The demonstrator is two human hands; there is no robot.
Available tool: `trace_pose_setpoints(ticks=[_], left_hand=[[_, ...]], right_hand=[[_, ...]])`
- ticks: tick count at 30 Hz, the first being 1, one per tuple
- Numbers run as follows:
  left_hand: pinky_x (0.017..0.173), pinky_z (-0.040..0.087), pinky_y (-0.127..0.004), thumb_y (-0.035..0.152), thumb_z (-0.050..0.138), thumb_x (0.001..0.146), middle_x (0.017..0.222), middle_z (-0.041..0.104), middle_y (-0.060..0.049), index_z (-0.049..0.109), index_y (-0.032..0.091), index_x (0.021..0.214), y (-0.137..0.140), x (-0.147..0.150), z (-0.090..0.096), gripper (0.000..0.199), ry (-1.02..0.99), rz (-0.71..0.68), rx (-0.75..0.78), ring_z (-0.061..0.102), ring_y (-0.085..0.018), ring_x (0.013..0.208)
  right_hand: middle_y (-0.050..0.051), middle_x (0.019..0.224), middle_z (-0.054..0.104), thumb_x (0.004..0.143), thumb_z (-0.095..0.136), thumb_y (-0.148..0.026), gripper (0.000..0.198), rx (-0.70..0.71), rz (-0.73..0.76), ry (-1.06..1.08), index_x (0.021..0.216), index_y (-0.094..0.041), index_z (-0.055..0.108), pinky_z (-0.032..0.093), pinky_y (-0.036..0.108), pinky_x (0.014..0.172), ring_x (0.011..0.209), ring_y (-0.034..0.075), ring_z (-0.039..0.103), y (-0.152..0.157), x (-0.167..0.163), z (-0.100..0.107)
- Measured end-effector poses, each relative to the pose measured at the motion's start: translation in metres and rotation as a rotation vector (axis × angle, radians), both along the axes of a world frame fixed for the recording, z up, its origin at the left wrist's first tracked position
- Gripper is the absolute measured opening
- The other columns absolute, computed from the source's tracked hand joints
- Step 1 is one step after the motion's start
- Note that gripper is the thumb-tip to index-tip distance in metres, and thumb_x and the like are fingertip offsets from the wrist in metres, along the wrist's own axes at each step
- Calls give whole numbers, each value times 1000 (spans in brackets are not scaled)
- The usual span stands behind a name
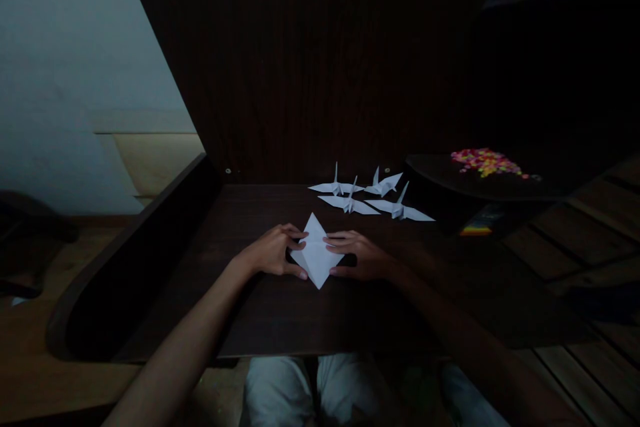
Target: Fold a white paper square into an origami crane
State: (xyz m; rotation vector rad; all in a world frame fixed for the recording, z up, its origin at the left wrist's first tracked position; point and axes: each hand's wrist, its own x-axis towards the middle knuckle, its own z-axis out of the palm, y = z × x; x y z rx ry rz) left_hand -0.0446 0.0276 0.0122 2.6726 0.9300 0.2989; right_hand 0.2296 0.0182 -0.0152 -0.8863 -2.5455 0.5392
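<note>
1. Head view: I count two hands of mine over one dark desk (260,320), both at one piece of white folded paper.
2. That folded paper (317,257) is diamond-shaped and lies on the desk in front of me, between my hands, one point away from me and one toward me.
3. My left hand (275,250) is open rather than clenched: two fingertips touch the paper's left half, with the thumb spread apart near its lower left edge.
4. My right hand (363,257) is open as well, fingers laid on the paper's right side and thumb apart at the lower right edge.
5. Four white paper cranes (349,205) stand past my hands, toward the right, wings spread. I count two in the farther row and two in the nearer, close together.
6. One heap of tiny pieces (485,161), pink, red, yellow and orange, sits on one curved shelf (430,170) at the right; they are too small for me to count.
7. One rainbow-striped item (475,231) shows dimly below that shelf.
8. Behind the cranes rises one dark back panel (320,80) with two small round fittings (228,171) low on it.
9. Two pale trouser legs (280,387) show below the desk's near edge.
</note>
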Motion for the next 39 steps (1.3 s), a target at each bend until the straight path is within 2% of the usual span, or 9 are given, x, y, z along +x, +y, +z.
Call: trace_pose_setpoints(ticks=[3,6,10,13,17,24,29,34,39], left_hand=[[104,40,-42,65,66,71,133,57,-16,71,14,111,-2,1,1,65,-47,16,-37,52,-31,124],[106,39,-39,60,61,80,133,57,-16,65,14,120,-3,1,1,61,-88,13,-49,53,-28,124],[109,35,-42,62,72,67,139,50,-17,56,16,132,-1,0,-2,81,-68,-33,-21,49,-31,128],[108,35,-44,64,76,60,140,48,-17,59,16,128,0,0,-4,84,-62,-21,-43,48,-32,129],[108,36,-42,64,69,69,137,51,-18,64,13,122,0,1,-3,73,-80,26,-96,49,-30,128],[107,39,-41,57,69,74,134,54,-17,68,15,116,2,0,-2,59,-112,11,-92,52,-29,125],[103,43,-38,56,67,76,127,60,-16,74,14,102,2,0,-1,49,-117,22,-139,56,-29,122],[103,44,-37,55,69,74,127,61,-16,74,14,101,2,-1,0,49,-138,41,-188,54,-28,123],[104,43,-35,50,70,76,126,62,-12,78,19,88,5,-3,-2,34,-183,12,-265,54,-26,124]], right_hand=[[13,133,56,77,71,-46,52,-16,16,22,121,-19,65,37,54,106,130,32,46,1,1,-2],[13,133,56,76,73,-45,53,-10,42,63,121,-20,65,38,50,107,128,30,48,2,1,-5],[13,130,58,70,78,-45,55,-5,37,96,118,-20,67,39,50,107,126,31,51,2,2,-6],[12,128,60,72,76,-45,48,0,25,107,114,-20,70,41,49,106,125,30,52,2,2,-6],[12,128,60,79,72,-39,40,22,37,95,113,-20,70,42,48,105,125,29,52,3,3,-5],[13,128,60,68,80,-45,54,34,26,78,114,-20,69,43,49,104,124,31,53,3,2,-7],[15,126,62,72,77,-45,48,50,18,71,111,-18,71,44,50,103,122,31,55,3,0,-7],[13,125,63,77,73,-43,40,63,15,63,110,-20,71,45,48,102,121,29,55,2,-1,-6],[11,119,67,79,72,-41,31,114,3,109,102,-21,74,48,46,99,117,28,60,5,-1,-10]])
